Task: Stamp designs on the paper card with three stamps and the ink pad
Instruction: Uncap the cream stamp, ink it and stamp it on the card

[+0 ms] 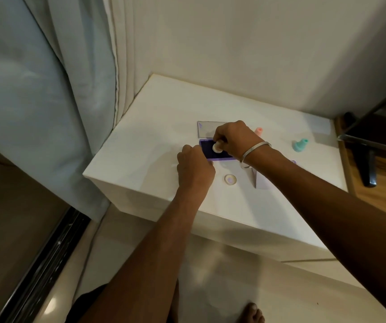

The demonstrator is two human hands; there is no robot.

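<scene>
On the white worktop (140,127), the right hand (236,138) pinched a cream stamp (217,146) onto the ink pad (210,152) to load it; the left hand (194,166) gripped the pad's edge, steadying it.

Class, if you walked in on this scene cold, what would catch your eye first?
The two hands at the middle of the white table: the right hand presses a cream stamp onto the purple ink pad while the left hand steadies the pad. A teal stamp stands far right.

Silver bangle (255,150) on bare right wrist
</scene>
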